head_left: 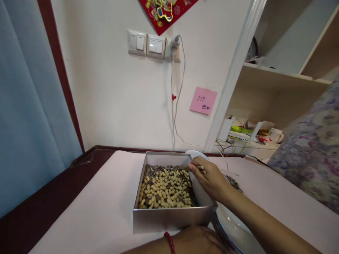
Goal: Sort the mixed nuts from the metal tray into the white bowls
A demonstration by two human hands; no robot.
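Note:
My right hand point(209, 176) is closed around a pair of wooden chopsticks point(184, 168) over the right side of a square metal box point(174, 215). The chopsticks' tips point left, over the far part of the contents. Unshelled peanuts point(166, 188) cover most of the box's filling, with striped sunflower seeds point(156, 170) showing at the back and right edges. My left hand point(197, 240), with a red bracelet at the wrist, lies low in front of the box, beside a white blue-rimmed bowl point(238, 229). Its fingers are dark and partly cut off, so their grip is unclear.
Behind the box stands a pale dish point(197, 154). More sunflower seeds point(233, 183) lie right of my right forearm. A white cable point(182, 88) hangs from the wall socket to the table. A blue curtain point(31, 98) borders the left, a cluttered shelf point(246, 141) the right.

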